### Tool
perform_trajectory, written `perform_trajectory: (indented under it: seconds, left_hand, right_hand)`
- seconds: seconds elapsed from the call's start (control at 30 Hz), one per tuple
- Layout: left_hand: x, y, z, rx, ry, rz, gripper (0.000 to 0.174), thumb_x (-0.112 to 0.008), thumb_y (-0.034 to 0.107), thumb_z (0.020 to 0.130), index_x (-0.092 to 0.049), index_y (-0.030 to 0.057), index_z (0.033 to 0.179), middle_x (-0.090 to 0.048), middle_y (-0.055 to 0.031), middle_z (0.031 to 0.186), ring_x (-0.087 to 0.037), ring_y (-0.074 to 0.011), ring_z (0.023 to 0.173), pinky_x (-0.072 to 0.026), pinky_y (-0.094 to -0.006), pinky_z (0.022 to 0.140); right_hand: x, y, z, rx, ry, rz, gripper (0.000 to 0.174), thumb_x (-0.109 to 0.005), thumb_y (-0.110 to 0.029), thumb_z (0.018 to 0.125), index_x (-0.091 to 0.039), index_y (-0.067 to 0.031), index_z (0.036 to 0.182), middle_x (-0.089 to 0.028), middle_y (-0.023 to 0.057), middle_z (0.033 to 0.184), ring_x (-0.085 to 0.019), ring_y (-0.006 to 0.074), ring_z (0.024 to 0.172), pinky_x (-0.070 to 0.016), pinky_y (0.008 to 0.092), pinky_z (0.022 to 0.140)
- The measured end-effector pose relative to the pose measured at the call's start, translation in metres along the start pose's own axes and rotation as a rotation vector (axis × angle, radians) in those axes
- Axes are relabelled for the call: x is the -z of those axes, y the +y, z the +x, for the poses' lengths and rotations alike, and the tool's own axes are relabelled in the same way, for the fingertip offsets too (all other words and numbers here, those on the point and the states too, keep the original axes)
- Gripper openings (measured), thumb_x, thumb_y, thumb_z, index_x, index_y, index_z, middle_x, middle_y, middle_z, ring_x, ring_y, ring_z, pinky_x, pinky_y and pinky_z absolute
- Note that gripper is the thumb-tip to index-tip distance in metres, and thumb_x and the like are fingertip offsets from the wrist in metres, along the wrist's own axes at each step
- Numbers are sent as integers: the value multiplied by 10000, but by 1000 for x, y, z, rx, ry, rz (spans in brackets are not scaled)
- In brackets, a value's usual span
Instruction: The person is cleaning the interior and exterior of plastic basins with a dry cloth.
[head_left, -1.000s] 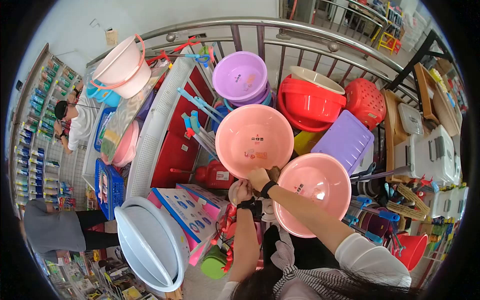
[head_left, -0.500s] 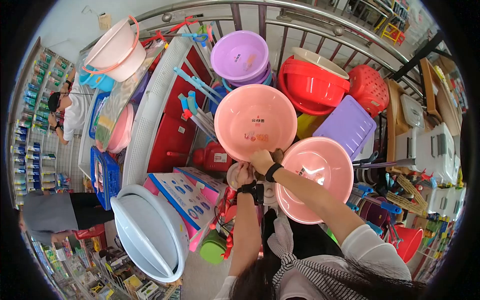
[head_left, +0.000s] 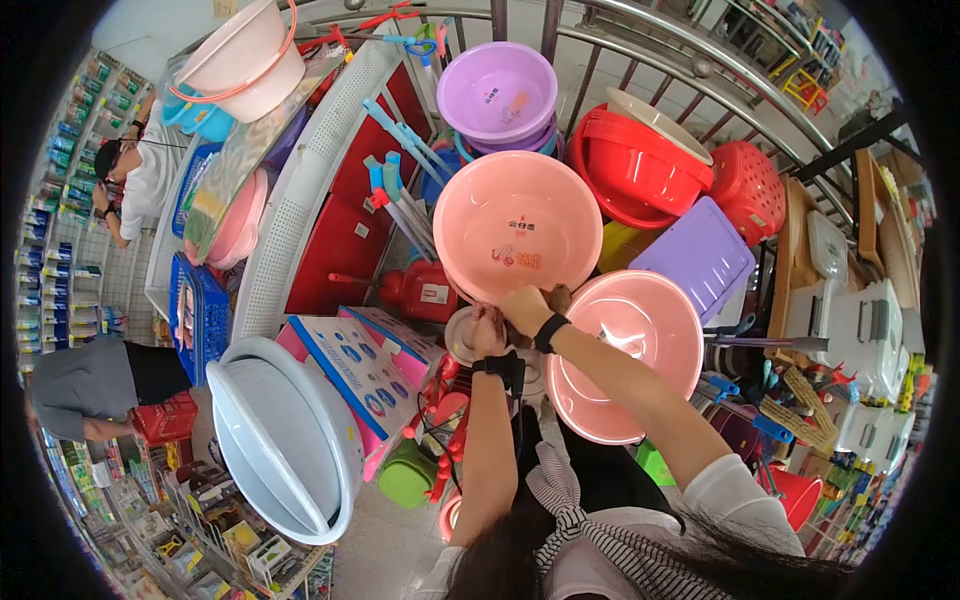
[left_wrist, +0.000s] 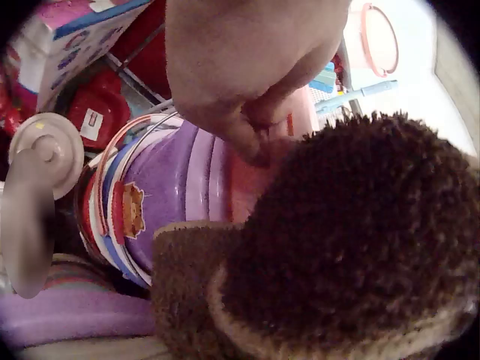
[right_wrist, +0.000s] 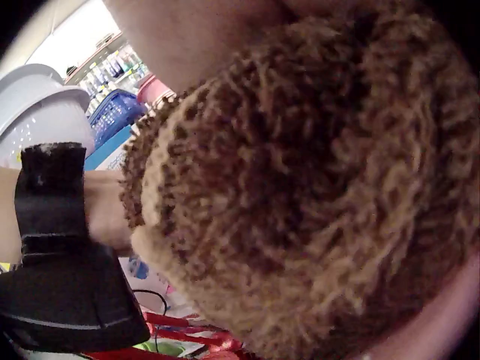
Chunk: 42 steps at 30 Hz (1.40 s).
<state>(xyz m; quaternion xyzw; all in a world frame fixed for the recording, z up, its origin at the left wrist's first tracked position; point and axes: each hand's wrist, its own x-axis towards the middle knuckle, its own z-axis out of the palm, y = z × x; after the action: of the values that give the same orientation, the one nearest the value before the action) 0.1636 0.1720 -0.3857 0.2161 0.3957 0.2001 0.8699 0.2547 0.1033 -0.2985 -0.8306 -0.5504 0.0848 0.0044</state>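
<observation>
My right hand (head_left: 523, 311) grips a brown fuzzy cloth (right_wrist: 292, 195) with a beige edge at the near rim of a large pink basin (head_left: 518, 220). The cloth fills most of the right wrist view; in the head view only small bits show past the hand. Close on the left, my left hand (head_left: 488, 332) has its fingers curled, thumb and fingertips together in the left wrist view; I cannot tell what lies between them. Purple buckets (left_wrist: 161, 180) stand under and beside the basin. A second pink basin (head_left: 625, 355) stands below my right forearm.
Purple basins (head_left: 497, 92) and red basins (head_left: 640, 165) stand behind, before a metal railing (head_left: 680, 60). At the left are a pale blue tub (head_left: 285, 440), a blue-and-white box (head_left: 350, 370) and a person (head_left: 85, 390). Clear storage boxes (head_left: 870, 320) stand at the right.
The view has shifted, and the basins now sit slightly higher in it. Both hands stay close together at the pink basin's near rim. At the left, a person's red basket has come into view.
</observation>
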Motion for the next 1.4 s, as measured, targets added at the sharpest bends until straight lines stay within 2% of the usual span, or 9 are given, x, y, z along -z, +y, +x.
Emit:
perform_trajectory:
  seconds: [0.1,0.17,0.2,0.23,0.3,0.5,0.67,0.9,1.4]
  left_hand:
    - [13,-10,9,33,93,-74,100,-491,53,923,-587,75,940,-613,-33,817,-588,-135,695,-479,-225,599]
    - [43,-19,24,-724,-182,1184,97,-506,87,925,-586,90,980,-624,-24,811,-612,-161,727,-491,-259,605]
    - [35,-19,21,-846,-149,1159,122,-526,119,926,-577,94,1034,-626,-15,788,-621,-183,771,-506,-296,654]
    - [26,-21,18,-840,-146,1158,122,-526,119,926,-577,94,1034,-626,-15,788,-621,-183,771,-506,-296,654]
    - [-10,-8,0,8,127,-68,139,-519,112,933,-559,80,1063,-625,-35,854,-615,-197,824,-510,-315,707]
    - [9,-15,15,2,-55,-95,127,-511,84,941,-531,63,1064,-594,-63,1009,-588,-182,876,-510,-314,775]
    - [-25,3,-10,-11,64,-117,144,-435,-47,911,-513,71,937,-536,-15,828,-547,-124,738,-514,-280,688]
    - [-18,-2,-21,-49,-92,-168,231,-458,0,946,-522,50,1163,-610,-74,1052,-620,-159,893,-537,-290,748]
    - [-9,-18,-1,-237,-142,-32,279,-693,34,830,-531,75,1053,-615,-17,945,-587,-75,798,-487,-196,661]
  right_hand:
    - [-16,-4,-1,54,147,-89,110,-605,-153,735,-672,-126,652,-626,30,694,-591,228,751,-483,343,670]
    - [-19,-4,2,91,12,-85,124,-583,-144,771,-681,-94,713,-642,43,759,-607,246,804,-506,338,673]
    - [-21,-4,3,80,32,-84,128,-582,-150,769,-676,-98,698,-637,45,755,-602,241,794,-503,339,669]
    - [-22,-5,1,82,26,-84,128,-582,-150,769,-676,-98,698,-637,45,755,-602,241,794,-503,339,669]
    - [-15,-7,-1,123,12,-224,109,-594,-145,752,-690,-119,706,-641,28,714,-595,222,756,-465,327,673]
    - [-26,-9,0,58,24,-266,124,-580,-148,767,-687,-100,725,-652,68,787,-600,232,786,-492,309,621]
    - [-32,-13,3,25,3,-294,150,-566,-161,793,-680,-64,775,-627,79,767,-589,259,782,-505,314,487]
    - [-20,-25,3,-68,-4,-353,263,-523,-184,848,-589,27,991,-583,120,824,-573,300,763,-528,354,482]
    - [-6,-14,8,112,-46,-393,127,-616,-110,751,-588,-4,816,-510,84,796,-575,220,712,-513,295,407]
